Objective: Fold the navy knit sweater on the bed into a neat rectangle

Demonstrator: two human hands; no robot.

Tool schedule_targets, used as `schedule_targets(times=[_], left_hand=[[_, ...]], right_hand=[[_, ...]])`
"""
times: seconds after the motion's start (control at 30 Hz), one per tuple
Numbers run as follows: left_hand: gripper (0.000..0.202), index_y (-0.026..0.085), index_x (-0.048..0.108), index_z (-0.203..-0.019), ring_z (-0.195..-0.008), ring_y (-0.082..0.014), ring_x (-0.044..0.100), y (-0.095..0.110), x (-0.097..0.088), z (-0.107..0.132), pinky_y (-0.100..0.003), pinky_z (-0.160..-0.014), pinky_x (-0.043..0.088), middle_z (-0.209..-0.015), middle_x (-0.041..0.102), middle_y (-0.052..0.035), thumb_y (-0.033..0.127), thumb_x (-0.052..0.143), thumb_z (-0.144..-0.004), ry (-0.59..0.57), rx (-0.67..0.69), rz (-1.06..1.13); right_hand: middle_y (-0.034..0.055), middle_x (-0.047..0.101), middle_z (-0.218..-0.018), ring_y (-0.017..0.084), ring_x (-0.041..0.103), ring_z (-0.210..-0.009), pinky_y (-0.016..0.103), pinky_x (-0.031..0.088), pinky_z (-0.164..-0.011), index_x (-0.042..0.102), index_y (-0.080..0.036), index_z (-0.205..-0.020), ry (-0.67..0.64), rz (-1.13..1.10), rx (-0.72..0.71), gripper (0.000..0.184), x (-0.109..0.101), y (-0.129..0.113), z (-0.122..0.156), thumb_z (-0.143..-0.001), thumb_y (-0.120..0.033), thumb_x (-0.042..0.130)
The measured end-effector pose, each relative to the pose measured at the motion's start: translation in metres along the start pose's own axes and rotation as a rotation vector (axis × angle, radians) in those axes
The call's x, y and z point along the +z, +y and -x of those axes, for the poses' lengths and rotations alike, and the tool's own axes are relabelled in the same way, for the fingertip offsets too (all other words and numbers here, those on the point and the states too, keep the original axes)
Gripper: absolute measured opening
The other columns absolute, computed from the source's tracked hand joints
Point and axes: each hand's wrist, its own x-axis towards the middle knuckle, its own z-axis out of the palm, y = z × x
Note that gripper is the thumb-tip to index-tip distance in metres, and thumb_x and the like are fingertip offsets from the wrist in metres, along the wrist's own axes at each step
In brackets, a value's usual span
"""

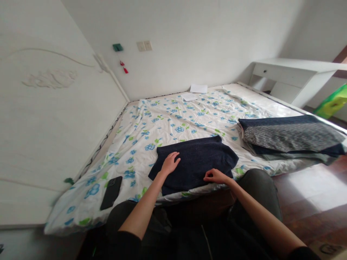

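Observation:
A folded dark blue garment (193, 159) lies on the bed right in front of me; its exact kind is hard to tell. My left hand (170, 163) rests on the garment's left part, fingers stretched out and thumb apart. Over its lower right edge is my right hand (215, 176), with fingers curled in and the thumb close to them in a pinch at the cloth. The fingertips are small in view, and the cloth between them hardly shows.
A floral sheet (179, 119) covers the bed. To the right lies a stack of folded clothes (284, 137), grey on top. A black phone (111, 192) is at left. Papers (198, 88) lie by the wall; a white desk (287, 76) stands at the back right.

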Motion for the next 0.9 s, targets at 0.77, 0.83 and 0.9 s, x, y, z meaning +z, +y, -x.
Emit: schedule_targets(times=[0.77, 0.83, 0.9], left_hand=[[0.071, 0.020, 0.046, -0.174, -0.171, -0.0365, 0.034, -0.079, 0.037, -0.012, -0.064, -0.140, 0.018, -0.180, 0.046, -0.0178, 0.049, 0.048, -0.109, 0.212, -0.292, -0.161], [0.068, 0.021, 0.047, -0.174, -0.171, -0.0355, 0.035, -0.084, 0.038, -0.012, -0.063, -0.140, 0.020, -0.180, 0.047, -0.0163, 0.046, 0.047, -0.110, 0.217, -0.292, -0.168], [0.066, 0.022, 0.048, -0.173, -0.170, -0.0346, 0.036, -0.086, 0.038, -0.012, -0.062, -0.140, 0.022, -0.179, 0.048, -0.0150, 0.043, 0.046, -0.110, 0.217, -0.289, -0.173]], right_hand=[[0.0176, 0.044, -0.177, 0.036, 0.039, -0.163, 0.053, 0.029, -0.136, 0.038, -0.022, -0.177, 0.367, 0.378, -0.127, 0.086, 0.035, -0.104, -0.211, -0.104, -0.054, 0.070], [0.0167, 0.039, -0.182, 0.037, 0.031, -0.169, 0.057, 0.021, -0.139, 0.038, -0.023, -0.178, 0.298, 0.417, -0.119, 0.087, 0.048, -0.113, -0.248, -0.105, -0.061, 0.066], [0.0140, 0.041, -0.182, 0.037, 0.030, -0.170, 0.063, 0.016, -0.139, 0.042, -0.027, -0.176, 0.227, 0.437, -0.085, 0.078, 0.058, -0.113, -0.272, -0.110, -0.065, 0.056]])
